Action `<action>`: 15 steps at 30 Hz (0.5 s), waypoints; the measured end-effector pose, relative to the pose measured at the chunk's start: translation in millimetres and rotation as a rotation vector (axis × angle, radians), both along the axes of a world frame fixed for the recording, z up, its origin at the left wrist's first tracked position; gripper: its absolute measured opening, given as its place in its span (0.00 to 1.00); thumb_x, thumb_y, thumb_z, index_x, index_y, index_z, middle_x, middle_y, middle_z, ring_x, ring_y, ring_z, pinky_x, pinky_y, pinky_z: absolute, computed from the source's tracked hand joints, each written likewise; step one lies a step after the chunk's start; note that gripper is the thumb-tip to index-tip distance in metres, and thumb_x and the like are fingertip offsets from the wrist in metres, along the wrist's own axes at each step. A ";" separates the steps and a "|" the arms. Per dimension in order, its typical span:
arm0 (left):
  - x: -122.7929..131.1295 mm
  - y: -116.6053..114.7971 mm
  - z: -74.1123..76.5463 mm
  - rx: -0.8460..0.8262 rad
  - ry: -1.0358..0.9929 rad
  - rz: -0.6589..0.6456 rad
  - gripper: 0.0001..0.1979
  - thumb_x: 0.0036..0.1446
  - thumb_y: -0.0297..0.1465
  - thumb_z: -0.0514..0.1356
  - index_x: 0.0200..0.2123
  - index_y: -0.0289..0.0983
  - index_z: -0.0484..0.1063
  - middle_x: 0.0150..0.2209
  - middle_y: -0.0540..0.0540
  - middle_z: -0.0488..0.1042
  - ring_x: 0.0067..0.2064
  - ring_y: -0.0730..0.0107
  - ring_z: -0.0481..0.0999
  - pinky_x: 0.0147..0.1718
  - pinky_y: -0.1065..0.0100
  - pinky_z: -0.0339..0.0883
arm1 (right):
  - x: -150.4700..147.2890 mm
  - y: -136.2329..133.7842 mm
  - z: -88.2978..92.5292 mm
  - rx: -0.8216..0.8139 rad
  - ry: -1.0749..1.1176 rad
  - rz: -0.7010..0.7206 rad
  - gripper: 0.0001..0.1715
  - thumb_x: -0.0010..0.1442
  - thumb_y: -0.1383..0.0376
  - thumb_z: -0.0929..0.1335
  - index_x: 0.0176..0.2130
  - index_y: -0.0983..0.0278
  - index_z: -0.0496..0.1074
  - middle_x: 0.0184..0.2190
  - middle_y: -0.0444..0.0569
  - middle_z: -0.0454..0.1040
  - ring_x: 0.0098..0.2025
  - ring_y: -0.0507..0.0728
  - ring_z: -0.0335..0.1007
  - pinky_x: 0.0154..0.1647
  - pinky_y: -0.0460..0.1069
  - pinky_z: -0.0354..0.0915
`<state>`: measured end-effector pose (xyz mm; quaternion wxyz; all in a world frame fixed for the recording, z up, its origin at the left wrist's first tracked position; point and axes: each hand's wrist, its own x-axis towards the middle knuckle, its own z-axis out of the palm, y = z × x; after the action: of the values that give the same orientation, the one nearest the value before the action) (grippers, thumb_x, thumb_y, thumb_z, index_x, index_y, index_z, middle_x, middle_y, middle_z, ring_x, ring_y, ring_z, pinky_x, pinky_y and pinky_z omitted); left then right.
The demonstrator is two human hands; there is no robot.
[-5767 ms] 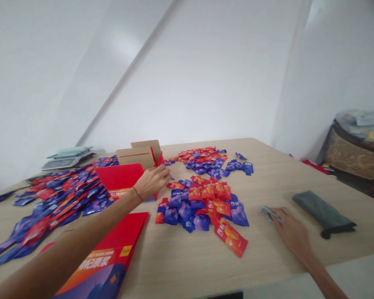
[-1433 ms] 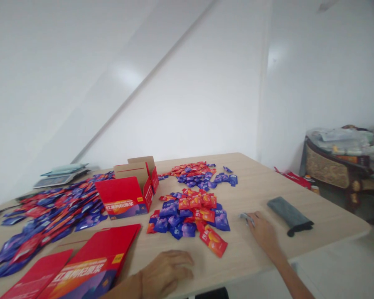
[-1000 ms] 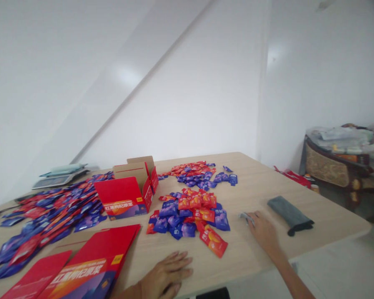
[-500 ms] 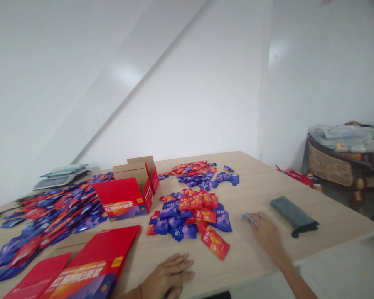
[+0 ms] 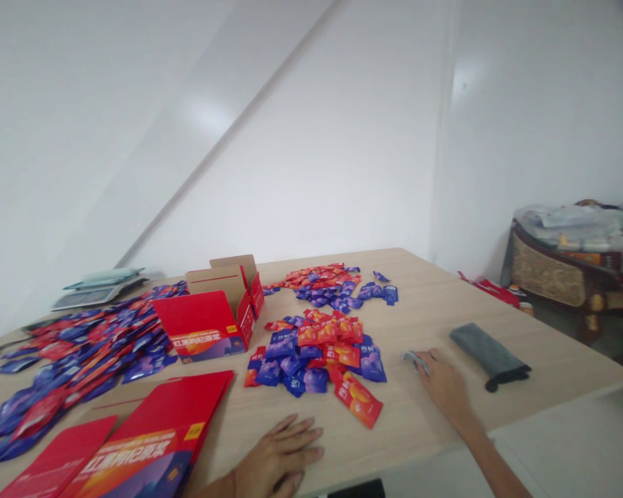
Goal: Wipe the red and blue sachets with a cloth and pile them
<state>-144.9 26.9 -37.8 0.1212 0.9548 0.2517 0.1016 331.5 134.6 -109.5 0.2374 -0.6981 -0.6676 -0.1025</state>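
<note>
My left hand (image 5: pixel 277 453) flat on pale wooden surface (image 5: pixel 430 304), fingers spread, empty. My right hand (image 5: pixel 445 384) lies loose, palm down, fingertips touching small silver packet (image 5: pixel 412 358). Red and purple foil sachet pile (image 5: pixel 315 351) between hands; grey fabric pouch (image 5: pixel 488 351) further right.

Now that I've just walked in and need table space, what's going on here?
A person rests both hands on the wooden table. The left hand lies flat and empty at the near edge; the right hand touches a small silvery thing. Red and blue sachets lie piled beyond them, beside an open red box.
</note>
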 end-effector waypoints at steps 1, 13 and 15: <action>0.0 -0.2 -0.8 0.000 -0.002 0.001 0.29 0.72 0.35 0.51 0.74 0.51 0.57 0.74 0.46 0.59 0.75 0.52 0.55 0.73 0.43 0.50 | -0.2 -0.2 0.3 0.002 0.003 0.000 0.21 0.72 0.61 0.59 0.52 0.58 0.79 0.49 0.51 0.78 0.42 0.57 0.76 0.39 0.50 0.66; -3.4 12.4 -1.6 0.048 0.041 -0.079 0.31 0.72 0.36 0.54 0.75 0.56 0.53 0.72 0.47 0.62 0.72 0.51 0.62 0.71 0.47 0.58 | -2.0 -0.3 1.1 0.027 0.010 0.012 0.21 0.71 0.62 0.59 0.51 0.59 0.79 0.49 0.53 0.78 0.42 0.58 0.77 0.41 0.50 0.67; 4.3 14.2 5.2 0.095 0.041 -0.088 0.30 0.74 0.37 0.54 0.75 0.59 0.51 0.70 0.48 0.67 0.69 0.52 0.69 0.68 0.52 0.66 | -2.9 0.3 -0.8 0.033 0.022 0.011 0.22 0.71 0.62 0.59 0.51 0.59 0.79 0.48 0.53 0.79 0.42 0.58 0.77 0.41 0.51 0.68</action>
<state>-140.6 41.0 -32.5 0.0747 0.9715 0.2067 0.0884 328.7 135.0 -110.3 0.2570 -0.6915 -0.6670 -0.1044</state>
